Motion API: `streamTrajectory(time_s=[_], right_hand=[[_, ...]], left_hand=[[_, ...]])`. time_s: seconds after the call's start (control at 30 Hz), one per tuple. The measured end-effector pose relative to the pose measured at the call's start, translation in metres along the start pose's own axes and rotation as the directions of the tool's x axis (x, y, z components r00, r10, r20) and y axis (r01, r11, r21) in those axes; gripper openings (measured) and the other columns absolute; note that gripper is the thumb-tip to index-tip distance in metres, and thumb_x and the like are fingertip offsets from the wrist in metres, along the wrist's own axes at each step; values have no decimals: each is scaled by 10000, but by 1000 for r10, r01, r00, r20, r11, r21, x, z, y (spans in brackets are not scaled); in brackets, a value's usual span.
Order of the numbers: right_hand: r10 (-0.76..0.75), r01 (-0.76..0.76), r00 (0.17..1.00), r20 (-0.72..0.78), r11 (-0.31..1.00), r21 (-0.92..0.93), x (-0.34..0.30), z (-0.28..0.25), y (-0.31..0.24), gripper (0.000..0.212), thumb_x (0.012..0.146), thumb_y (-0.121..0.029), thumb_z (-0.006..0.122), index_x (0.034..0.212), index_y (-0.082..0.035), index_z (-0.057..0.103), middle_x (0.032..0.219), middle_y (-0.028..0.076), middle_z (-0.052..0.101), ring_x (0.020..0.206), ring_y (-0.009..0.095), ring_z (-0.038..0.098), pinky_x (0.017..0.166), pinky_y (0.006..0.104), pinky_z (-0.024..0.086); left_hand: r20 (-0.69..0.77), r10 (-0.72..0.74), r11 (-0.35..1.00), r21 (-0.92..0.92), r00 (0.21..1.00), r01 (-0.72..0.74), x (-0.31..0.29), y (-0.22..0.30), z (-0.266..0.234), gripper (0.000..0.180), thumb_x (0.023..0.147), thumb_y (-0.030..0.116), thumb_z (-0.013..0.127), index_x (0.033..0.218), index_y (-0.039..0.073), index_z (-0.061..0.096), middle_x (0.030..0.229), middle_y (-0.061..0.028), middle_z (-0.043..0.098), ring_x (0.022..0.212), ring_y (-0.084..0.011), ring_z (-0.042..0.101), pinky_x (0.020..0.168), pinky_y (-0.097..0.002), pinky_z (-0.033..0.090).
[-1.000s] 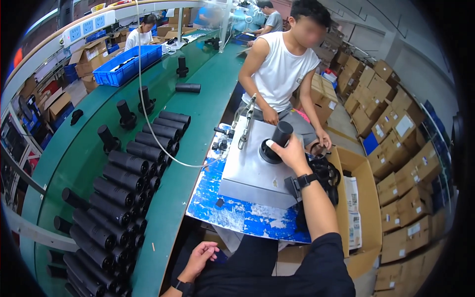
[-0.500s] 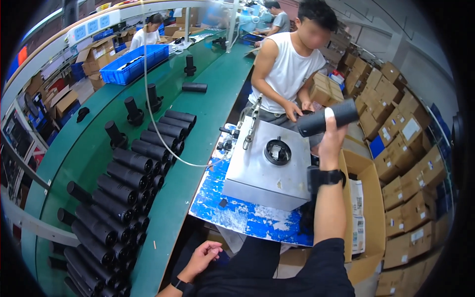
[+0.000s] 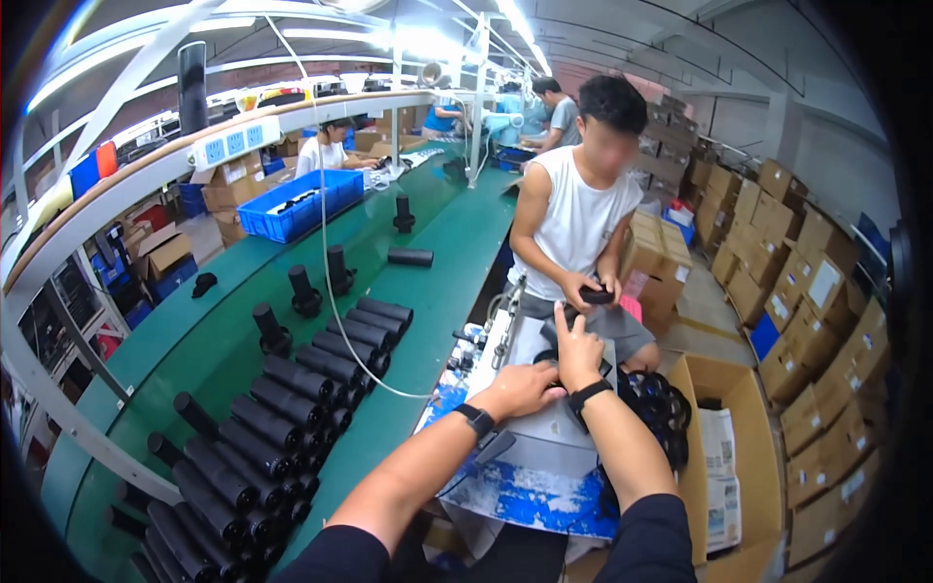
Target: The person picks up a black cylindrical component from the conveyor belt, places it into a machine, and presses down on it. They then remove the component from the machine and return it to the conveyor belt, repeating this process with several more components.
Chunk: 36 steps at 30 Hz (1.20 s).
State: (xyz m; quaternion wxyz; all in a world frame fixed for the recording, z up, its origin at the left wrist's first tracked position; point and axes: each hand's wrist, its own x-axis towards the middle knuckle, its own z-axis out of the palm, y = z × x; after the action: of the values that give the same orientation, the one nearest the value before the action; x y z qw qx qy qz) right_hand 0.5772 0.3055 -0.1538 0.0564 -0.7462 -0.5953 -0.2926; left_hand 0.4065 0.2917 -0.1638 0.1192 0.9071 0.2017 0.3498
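Both my hands are over the grey metal box (image 3: pixel 520 335) in front of me. My left hand (image 3: pixel 523 389) rests low at the box's top, fingers together and bent by the dark round fitting (image 3: pixel 547 358); what they grip is hidden. Close on its right, my right hand (image 3: pixel 580 352) is closed round a black tube (image 3: pixel 550 332), mostly covered by the hand, with two fingers reaching forward. Across the box, a co-worker's hands hold a black round part (image 3: pixel 596 293).
Many black tubes (image 3: pixel 262 423) lie stacked on the green bench (image 3: pixel 389 408) at left, with several upright ones behind. Black rings (image 3: pixel 661 403) hang or lie right of the box, beside an open carton (image 3: pixel 753 437). A blue bin (image 3: pixel 301 206) stands farther back; stacked cartons (image 3: pixel 836 389) line the right.
My right hand has brought the black tube from the raised right side down to the metal box. My left hand has come up from my lap to join it. The view has tilted upward.
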Motion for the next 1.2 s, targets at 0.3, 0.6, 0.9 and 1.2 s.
streamTrajectory(time_s=[0.3, 0.6, 0.9, 1.2], right_hand=[[-5, 20, 990, 138, 994, -112, 9, 8, -10, 800, 911, -197, 692, 1627, -277, 345, 1224, 134, 576, 856, 287, 723, 711, 396, 569], [46, -75, 967, 250, 991, 111, 22, 1, 5, 714, 930, -228, 679, 1579, -127, 398, 1182, 182, 641, 1013, 341, 730, 797, 462, 592], [440, 159, 884, -159, 39, 987, 3, -7, 47, 581, 991, -320, 691, 1407, 26, 480, 1257, 148, 622, 1107, 240, 642, 959, 353, 520], [247, 79, 960, -128, 200, 977, -38, 9, 30, 604, 900, -326, 804, 1311, 32, 544, 1122, 151, 694, 974, 265, 698, 868, 364, 561]], left_hand=[[407, -143, 981, 181, 902, 73, 26, -19, 1, 452, 988, 521, 545, 1035, 132, 773, 1000, -167, 769, 935, -380, 739, 820, -503, 582], [333, -158, 981, 159, 930, 110, 17, -11, -6, 400, 988, 475, 580, 1169, 162, 750, 1147, -142, 738, 983, -368, 733, 829, -491, 584], [-116, -201, 966, -186, 973, 177, -93, 2, -66, 228, 947, 67, 664, 1170, 81, 708, 1190, -88, 666, 810, -264, 669, 691, -343, 537], [-202, -317, 944, -167, 927, 286, -149, -26, -75, 246, 925, -29, 647, 1156, 40, 696, 1166, -89, 651, 707, -163, 601, 627, -275, 495]])
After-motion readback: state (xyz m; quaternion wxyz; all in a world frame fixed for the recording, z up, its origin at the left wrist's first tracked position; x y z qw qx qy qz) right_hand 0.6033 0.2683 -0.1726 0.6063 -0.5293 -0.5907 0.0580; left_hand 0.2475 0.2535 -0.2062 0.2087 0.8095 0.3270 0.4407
